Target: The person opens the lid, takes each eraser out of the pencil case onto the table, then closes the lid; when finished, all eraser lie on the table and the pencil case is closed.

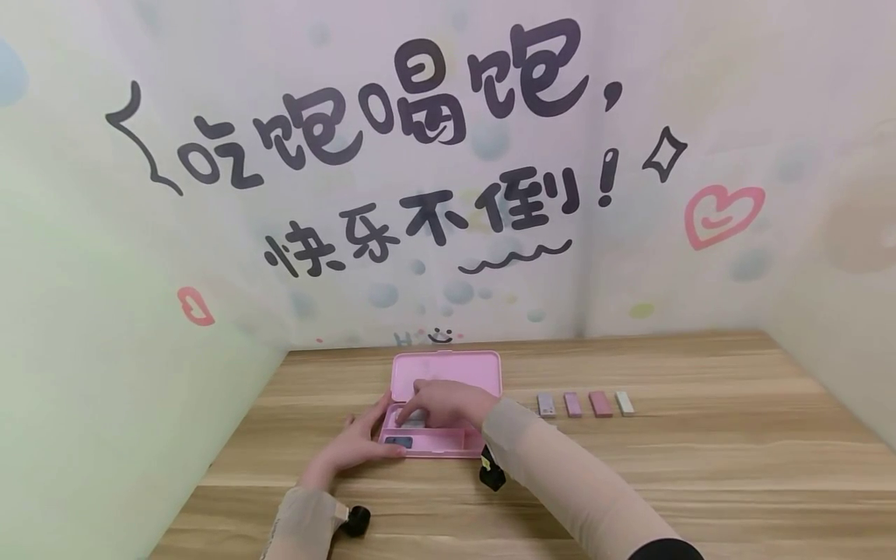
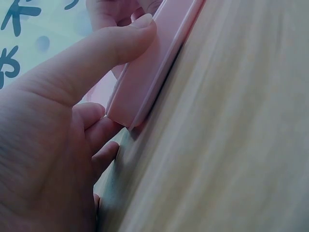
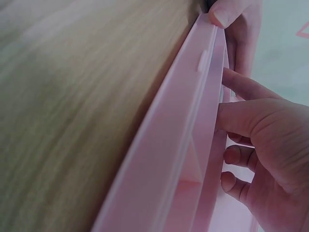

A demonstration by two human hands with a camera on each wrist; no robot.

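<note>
A pink pencil case [image 1: 437, 442] lies on the wooden table with its lid [image 1: 448, 372] raised at the back. My left hand [image 1: 357, 440] grips its left end, thumb on the front wall and fingers around the side, as the left wrist view also shows. My right hand [image 1: 448, 402] reaches into the rear compartment from above, its fingertips partly hidden by the case's wall [image 3: 169, 145]. A pale grey-white piece [image 1: 414, 420] shows below these fingers; I cannot tell whether they pinch it. In the front compartment, at the left, lies a small dark block [image 1: 398, 442].
Right of the case stands a row of small blocks: a grey one [image 1: 546, 404], a purple one [image 1: 572, 404], a pink one [image 1: 600, 404] and a white one [image 1: 625, 403]. A printed wall [image 1: 434, 311] rises behind the table [image 1: 672, 482].
</note>
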